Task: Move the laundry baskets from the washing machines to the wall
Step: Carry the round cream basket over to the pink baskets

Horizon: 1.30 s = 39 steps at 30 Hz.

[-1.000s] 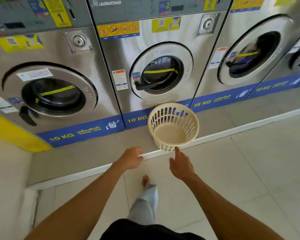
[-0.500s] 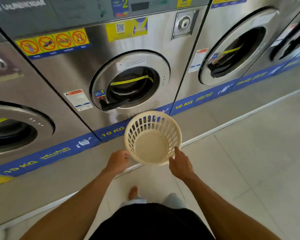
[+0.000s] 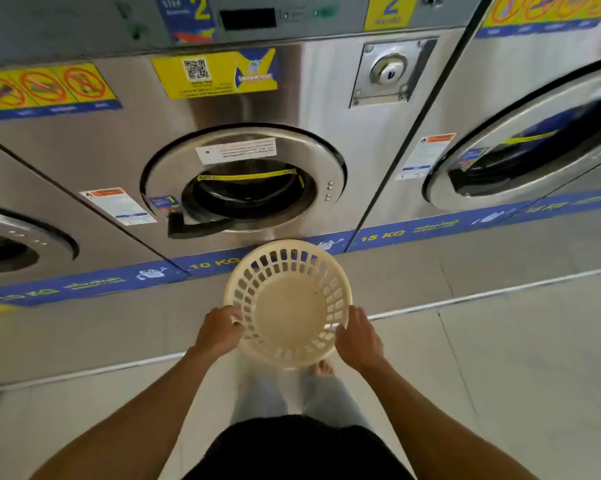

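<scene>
A round cream plastic laundry basket (image 3: 292,306) with slotted walls is empty and sits in front of the steel washing machine marked 2 (image 3: 243,181). My left hand (image 3: 219,329) grips the basket's left rim. My right hand (image 3: 357,336) is closed on its right rim. The basket tilts toward me, its near edge over the floor step. I cannot tell whether it still touches the ledge.
A raised grey ledge (image 3: 465,271) runs under the machines, ending in a pale step edge. More washers stand to the left (image 3: 18,244) and right (image 3: 534,157). My legs and a bare foot (image 3: 323,368) are on the tiled floor below.
I have stepped closer to the machines. Both hands went from reaching toward the basket to gripping its rim on either side.
</scene>
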{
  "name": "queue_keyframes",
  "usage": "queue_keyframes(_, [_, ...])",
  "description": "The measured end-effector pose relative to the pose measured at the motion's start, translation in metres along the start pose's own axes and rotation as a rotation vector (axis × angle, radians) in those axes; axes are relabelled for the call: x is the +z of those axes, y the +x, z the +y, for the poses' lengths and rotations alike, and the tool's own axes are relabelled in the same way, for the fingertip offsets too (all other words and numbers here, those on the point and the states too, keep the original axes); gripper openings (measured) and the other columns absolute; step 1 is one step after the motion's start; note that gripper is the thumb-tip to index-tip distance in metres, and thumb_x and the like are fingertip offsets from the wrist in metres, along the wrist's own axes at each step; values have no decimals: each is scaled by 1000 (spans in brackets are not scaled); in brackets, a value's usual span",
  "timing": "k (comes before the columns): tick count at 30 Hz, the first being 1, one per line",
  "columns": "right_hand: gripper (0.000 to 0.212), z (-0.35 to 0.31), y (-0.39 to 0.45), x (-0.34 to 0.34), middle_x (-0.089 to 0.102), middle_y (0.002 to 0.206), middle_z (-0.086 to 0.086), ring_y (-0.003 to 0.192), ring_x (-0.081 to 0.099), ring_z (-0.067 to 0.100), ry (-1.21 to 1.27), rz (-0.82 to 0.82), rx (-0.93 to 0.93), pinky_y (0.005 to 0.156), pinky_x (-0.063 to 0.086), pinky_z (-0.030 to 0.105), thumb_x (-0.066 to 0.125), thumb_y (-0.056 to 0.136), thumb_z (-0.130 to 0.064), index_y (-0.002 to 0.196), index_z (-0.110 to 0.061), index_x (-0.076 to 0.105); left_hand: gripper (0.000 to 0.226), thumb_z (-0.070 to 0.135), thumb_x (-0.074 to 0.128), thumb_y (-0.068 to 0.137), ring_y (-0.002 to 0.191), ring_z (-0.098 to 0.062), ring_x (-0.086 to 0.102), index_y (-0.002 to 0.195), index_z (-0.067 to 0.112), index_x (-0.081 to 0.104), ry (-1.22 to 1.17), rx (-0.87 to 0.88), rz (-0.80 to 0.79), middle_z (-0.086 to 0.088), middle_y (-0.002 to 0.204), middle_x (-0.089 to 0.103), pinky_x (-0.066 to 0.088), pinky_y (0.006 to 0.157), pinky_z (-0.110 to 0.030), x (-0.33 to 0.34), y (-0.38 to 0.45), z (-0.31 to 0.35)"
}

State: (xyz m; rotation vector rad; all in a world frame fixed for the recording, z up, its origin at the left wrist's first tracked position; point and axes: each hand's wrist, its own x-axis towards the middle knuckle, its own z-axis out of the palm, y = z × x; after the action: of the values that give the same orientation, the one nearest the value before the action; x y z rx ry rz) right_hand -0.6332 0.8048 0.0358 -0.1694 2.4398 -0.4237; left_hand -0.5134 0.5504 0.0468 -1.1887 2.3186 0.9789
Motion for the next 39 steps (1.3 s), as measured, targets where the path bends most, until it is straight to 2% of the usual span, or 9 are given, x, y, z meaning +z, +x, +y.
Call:
queue_keyframes(4, [56, 10, 33, -12, 23, 164, 10, 137, 46, 36, -83, 16, -3, 104, 46, 51, 51, 99, -33, 149, -14, 34, 32, 14, 60, 80, 108, -35, 61, 110, 13, 70, -1, -119, 43, -20, 115, 67, 47, 96, -33, 14, 7, 4])
queue_keyframes(9, [49, 18, 88, 1, 37, 157, 8, 129, 50, 35, -175, 26, -87, 99, 48, 53, 51, 97, -28, 142, -15, 41, 32, 20, 56, 85, 113, -36, 59, 114, 13, 67, 3, -195, 85, -16, 113, 70, 44, 100, -37, 35, 49, -2])
queue_keyframes(13, [56, 29, 142, 39, 20, 166, 10, 142, 36, 39, -227, -40, -79, 106, 41, 57, 47, 101, -37, 153, -26, 29, 38, 15, 58, 84, 122, -38, 53, 121, 9, 66, -1, -143, 194, -20, 126, 61, 42, 105, -42, 69, 94, -25])
queue_keyframes(16, [63, 38, 182, 66, 11, 168, 10, 146, 30, 41, -205, -49, -55, 109, 38, 59, 48, 102, -40, 157, -29, 20, 52, 17, 59, 87, 138, -39, 34, 138, 12, 51, 56, -212, 201, -26, 148, 38, 34, 112, -46, 99, 123, -52])
queue_keyframes(19, [68, 43, 215, 93, 12, 168, 13, 145, 32, 43, -109, -50, -37, 110, 39, 60, 48, 103, -36, 160, -30, 12, 64, 18, 58, 90, 133, -45, 36, 149, 20, 33, 17, -296, 148, -27, 146, 36, 37, 105, -52, 124, 146, -79])
queue_keyframes(23, [74, 49, 236, 117, 45, 139, 16, 117, 53, 35, -33, 96, -92, 93, 51, 51, 52, 102, -29, 160, -32, 6, 91, 5, 66, 83, 111, -44, 56, 150, 35, 12, -150, -218, 175, -23, 125, 57, 48, 89, -53, 144, 165, -97])
queue_keyframes(29, [79, 53, 227, 100, 45, 105, 12, 77, 56, 29, -98, 60, -107, 77, 57, 45, 52, 102, -18, 159, -42, 4, 91, 6, 57, 90, 75, -29, 60, 152, 42, 0, -40, -227, 112, -20, 98, 59, 49, 64, -37, 123, 158, -103])
queue_keyframes(35, [72, 23, 169, 51, 47, 105, 14, 72, 54, 31, -103, 18, -125, 74, 55, 45, 45, 103, -19, 156, -49, 8, 85, 9, 44, 90, 78, -39, 57, 149, 51, 0, -48, -434, 119, -23, 99, 54, 50, 71, -45, 73, 87, -77])
queue_keyframes(39, [64, -3, 128, 11, 47, 113, 14, 88, 59, 32, -139, 24, -212, 86, 56, 49, 44, 104, -41, 156, -47, 6, 88, 11, 47, 88, 98, -44, 59, 150, 49, -3, -28, -462, 167, -25, 108, 55, 51, 85, -51, 41, 32, -65])
